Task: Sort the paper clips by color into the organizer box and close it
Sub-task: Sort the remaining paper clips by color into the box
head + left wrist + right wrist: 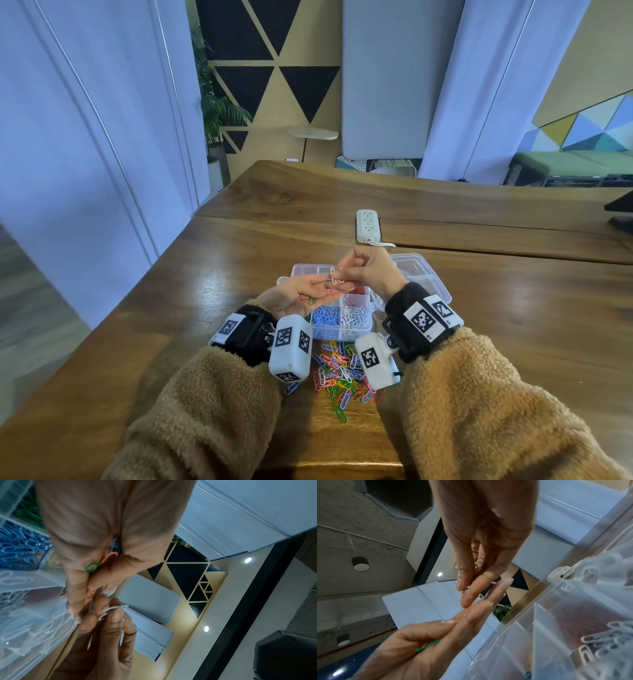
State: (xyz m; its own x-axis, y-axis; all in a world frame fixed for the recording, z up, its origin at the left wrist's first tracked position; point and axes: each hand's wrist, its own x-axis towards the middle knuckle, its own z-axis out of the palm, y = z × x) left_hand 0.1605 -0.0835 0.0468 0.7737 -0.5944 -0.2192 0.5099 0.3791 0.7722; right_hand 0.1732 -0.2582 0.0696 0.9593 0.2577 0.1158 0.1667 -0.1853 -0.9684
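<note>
The clear organizer box (298,269) stands open on the wooden table, with blue clips (324,317), white clips (357,318) and red clips (359,291) in separate compartments. A mixed pile of paper clips (342,375) lies in front of it. My left hand (322,285) is palm up over the box, its thumb holding a green clip (92,568), a pink one and a blue one against the palm. My right hand (342,274) meets the left fingertips and pinches white clips (334,277) between thumb and forefinger (111,612). The green clip (428,646) also shows under the left thumb.
The box's clear lid (432,286) lies open to the right behind my right wrist. A white power strip (367,226) with its cord sits just beyond the box. The table's left edge runs diagonally close to my left arm.
</note>
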